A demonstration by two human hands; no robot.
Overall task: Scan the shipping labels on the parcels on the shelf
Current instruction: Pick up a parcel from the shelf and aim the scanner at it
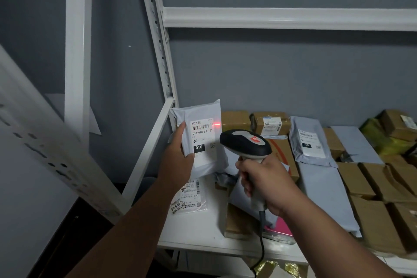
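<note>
Dim, flat indoor light w/ no hard shadows. Red scanner glow (pixel 217 123) flares just above the hands, slightly blown out. Shelf upright (pixel 45 153) far left of the hands smeared w/ blur; wide-angle bends the frame edges. Label print near the hands stays readable.

White shelf (pixel 196 236) w/ grey mailers (pixel 325 189) & cardboard boxes (pixel 374 221).

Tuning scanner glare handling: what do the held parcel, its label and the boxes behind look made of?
Held parcel: grey-white plastic poly mailer, it seems; soft wrinkles, slight sheen.
Label: white matte paper, probably an adhesive sticker; the red scan light falls at its right edge without flare.
Boxes: brown corrugated cardboard, dull; some seem wrapped in glossy tape.
</note>
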